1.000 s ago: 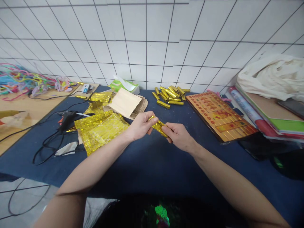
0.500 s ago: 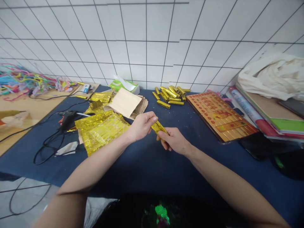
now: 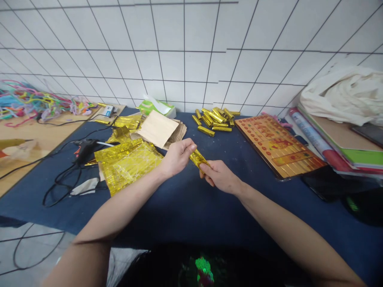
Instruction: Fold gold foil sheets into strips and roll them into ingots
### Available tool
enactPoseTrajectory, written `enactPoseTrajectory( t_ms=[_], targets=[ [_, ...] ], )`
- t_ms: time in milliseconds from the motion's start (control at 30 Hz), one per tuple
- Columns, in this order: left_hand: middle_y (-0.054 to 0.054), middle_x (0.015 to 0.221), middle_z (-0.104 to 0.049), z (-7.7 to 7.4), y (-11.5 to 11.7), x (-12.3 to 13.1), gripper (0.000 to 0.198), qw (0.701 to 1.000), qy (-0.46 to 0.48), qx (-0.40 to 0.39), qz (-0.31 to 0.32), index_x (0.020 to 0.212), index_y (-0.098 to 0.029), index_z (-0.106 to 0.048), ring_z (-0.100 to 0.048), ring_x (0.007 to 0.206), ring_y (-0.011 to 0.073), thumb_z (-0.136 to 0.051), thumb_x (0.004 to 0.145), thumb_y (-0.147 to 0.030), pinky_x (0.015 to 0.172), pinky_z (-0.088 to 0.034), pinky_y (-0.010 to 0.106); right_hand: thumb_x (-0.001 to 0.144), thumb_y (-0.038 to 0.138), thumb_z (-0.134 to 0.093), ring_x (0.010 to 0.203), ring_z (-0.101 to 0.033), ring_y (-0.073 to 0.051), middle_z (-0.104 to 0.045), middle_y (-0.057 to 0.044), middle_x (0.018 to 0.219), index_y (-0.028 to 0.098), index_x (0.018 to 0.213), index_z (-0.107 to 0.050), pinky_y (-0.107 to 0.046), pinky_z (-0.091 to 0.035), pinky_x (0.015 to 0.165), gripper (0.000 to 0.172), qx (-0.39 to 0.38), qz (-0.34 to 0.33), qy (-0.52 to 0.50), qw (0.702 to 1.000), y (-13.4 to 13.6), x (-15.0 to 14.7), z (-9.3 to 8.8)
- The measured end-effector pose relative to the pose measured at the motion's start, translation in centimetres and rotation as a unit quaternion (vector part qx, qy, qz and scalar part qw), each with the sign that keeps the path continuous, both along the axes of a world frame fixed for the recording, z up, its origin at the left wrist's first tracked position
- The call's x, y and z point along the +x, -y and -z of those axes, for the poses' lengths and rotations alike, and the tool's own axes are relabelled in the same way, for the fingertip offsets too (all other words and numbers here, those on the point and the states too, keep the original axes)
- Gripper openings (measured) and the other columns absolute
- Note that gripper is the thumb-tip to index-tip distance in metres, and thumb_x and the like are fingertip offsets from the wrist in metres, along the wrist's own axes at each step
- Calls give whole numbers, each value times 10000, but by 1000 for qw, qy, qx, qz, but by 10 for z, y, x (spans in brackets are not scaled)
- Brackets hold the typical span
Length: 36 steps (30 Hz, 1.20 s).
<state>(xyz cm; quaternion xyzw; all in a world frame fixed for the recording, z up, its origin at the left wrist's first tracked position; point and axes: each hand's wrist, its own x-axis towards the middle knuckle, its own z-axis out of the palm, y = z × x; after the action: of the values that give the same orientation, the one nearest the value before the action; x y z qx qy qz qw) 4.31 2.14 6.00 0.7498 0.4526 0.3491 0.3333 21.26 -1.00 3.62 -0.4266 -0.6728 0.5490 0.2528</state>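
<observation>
A shiny gold foil roll (image 3: 198, 158) is held between my two hands above the dark blue cloth (image 3: 185, 207). My left hand (image 3: 178, 156) pinches its upper left end, fingers closed. Round its lower right end, the thumb and fingers of my right hand (image 3: 220, 174) are closed, hiding that end. Beyond my hands lies a pile of similar gold rolls (image 3: 215, 117). Left of my left forearm are gold foil sheets (image 3: 128, 163), with a stack of brown paper (image 3: 158, 129) behind them.
A black glue gun (image 3: 83, 151) with its cord lies at left. Colourful pipe cleaners (image 3: 38, 105) cover part of a wooden board. On the right are an orange-gold printed packet (image 3: 278, 145), a stack of folders (image 3: 344, 147) and white cloth (image 3: 344, 93). A tissue pack (image 3: 157, 107) rests by the tiled wall.
The fingers of my right hand have shifted slightly and curl closer round the lower end of the gold roll. My left hand has moved up very little. Everything else is still.
</observation>
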Motion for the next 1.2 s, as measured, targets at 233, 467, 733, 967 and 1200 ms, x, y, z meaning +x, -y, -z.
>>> enactPoseTrajectory(
  t_ms=[233, 467, 733, 967, 1200],
  targets=[
    [-66, 425, -401, 23, -11, 2, 310, 996, -62, -61, -26, 636, -192, -376, -380, 386, 78, -300, 892, -347, 435, -316, 190, 864, 420, -381, 416, -454, -101, -509, 24, 452, 181, 646, -525, -237, -352, 474, 354, 86, 54, 165, 981, -15, 8, 6],
    [21, 598, -576, 43, -39, 7, 292, 958, -284, -37, 1, 661, -150, -539, -554, 590, 134, -385, 872, -282, 598, -403, 232, 909, 355, -319, 1247, -388, -259, -480, -154, 1315, 93, 1257, -460, -446, -284, 1011, 458, 434, -26, 339, 834, -3, -3, 33],
    [130, 858, -663, 53, -44, 9, 314, 912, -408, -11, -33, 833, -145, -631, -631, 866, 248, -420, 858, -377, 727, -447, 315, 839, 641, -203, 1344, -183, -290, -253, -188, 1439, 42, 1382, -254, -546, -168, 1057, 811, 385, -106, 399, 825, 3, -5, 56],
    [114, 878, -670, 57, -40, 10, 338, 893, -447, 19, -52, 908, -166, -621, -637, 882, 239, -376, 886, -397, 736, -459, 321, 828, 656, -208, 1349, -162, -293, -241, -185, 1445, 41, 1371, -280, -563, -155, 1055, 824, 389, -109, 412, 817, 29, 5, 52],
    [158, 1030, -624, 49, -15, 8, 337, 889, -443, 78, -89, 1035, -102, -557, -585, 1005, 254, -377, 899, -352, 829, -440, 356, 834, 645, -215, 1340, -190, -303, -257, -195, 1437, 33, 1368, -283, -573, -163, 1048, 816, 396, -104, 416, 812, 33, 5, 52]
  ],
)
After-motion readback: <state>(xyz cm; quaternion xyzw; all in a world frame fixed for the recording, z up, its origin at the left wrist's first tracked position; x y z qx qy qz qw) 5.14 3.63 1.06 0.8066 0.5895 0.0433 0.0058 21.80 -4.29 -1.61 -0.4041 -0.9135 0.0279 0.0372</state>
